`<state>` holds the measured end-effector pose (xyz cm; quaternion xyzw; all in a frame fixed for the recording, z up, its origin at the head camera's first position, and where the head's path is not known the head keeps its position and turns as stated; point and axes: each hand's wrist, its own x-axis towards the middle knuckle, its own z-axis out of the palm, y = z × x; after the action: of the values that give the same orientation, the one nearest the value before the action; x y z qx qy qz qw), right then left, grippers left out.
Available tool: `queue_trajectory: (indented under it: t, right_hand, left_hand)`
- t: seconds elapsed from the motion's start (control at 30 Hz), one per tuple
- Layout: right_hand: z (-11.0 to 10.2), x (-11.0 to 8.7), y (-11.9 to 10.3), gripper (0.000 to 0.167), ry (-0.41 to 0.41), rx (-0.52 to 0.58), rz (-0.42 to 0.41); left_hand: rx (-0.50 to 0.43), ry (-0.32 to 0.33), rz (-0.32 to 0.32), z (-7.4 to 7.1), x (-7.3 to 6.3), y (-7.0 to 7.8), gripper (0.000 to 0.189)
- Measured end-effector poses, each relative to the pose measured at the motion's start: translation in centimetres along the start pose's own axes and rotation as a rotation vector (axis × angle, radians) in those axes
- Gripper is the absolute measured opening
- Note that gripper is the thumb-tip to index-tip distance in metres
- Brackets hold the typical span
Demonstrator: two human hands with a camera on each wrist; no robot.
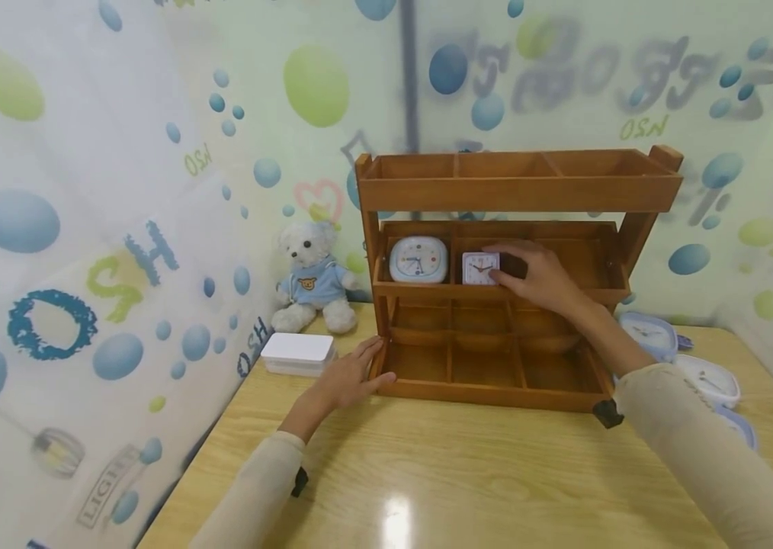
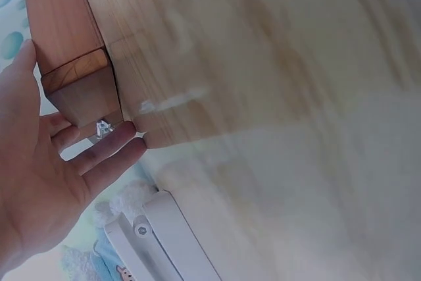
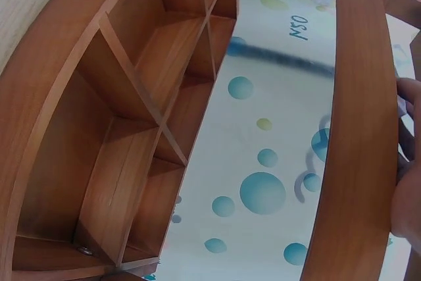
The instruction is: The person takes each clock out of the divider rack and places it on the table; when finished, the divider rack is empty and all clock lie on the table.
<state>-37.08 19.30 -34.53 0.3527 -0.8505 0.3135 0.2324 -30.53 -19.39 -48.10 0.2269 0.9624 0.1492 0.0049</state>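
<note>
My right hand (image 1: pixel 546 280) pinches a small white square alarm clock (image 1: pixel 477 270) by its right side. That clock sits upright in the middle compartment of the second tier of a brown wooden shelf (image 1: pixel 517 197). To its left in the same tier stands a larger rounded white alarm clock (image 1: pixel 418 259). My left hand (image 1: pixel 340 379) rests at the shelf's lower front left corner, thumb along the front and fingers extended along the side. In the right wrist view, a shelf rail (image 3: pixel 358 136) hides most of the right hand.
A white lidded box (image 1: pixel 299 349) lies left of the shelf, before a white teddy bear (image 1: pixel 314 278) in a blue top. Several pale clocks, one a white clock (image 1: pixel 707 381), lie on the table at right. Patterned walls stand behind and at left.
</note>
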Motion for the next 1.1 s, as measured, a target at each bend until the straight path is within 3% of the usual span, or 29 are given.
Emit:
queue_trajectory:
  t: [0.47, 0.73, 1.1]
  right_hand:
    - [-0.7, -0.5, 0.0, 0.035, 0.117, 0.056, -0.138]
    - [-3.1, -0.6, -1.2, 0.042, 0.191, 0.132, -0.176]
    - [-7.6, -3.5, -4.5, 0.045, 0.162, 0.023, -0.068]
  left_hand:
    - [-0.006, -0.033, -0.003, -0.1, 0.1, 0.1, 0.086]
    - [-0.005, -0.012, 0.008, 0.0, 0.4, 0.0, 0.086]
    - [-0.003, -0.014, 0.008, 0.0, 0.3, -0.3, 0.087]
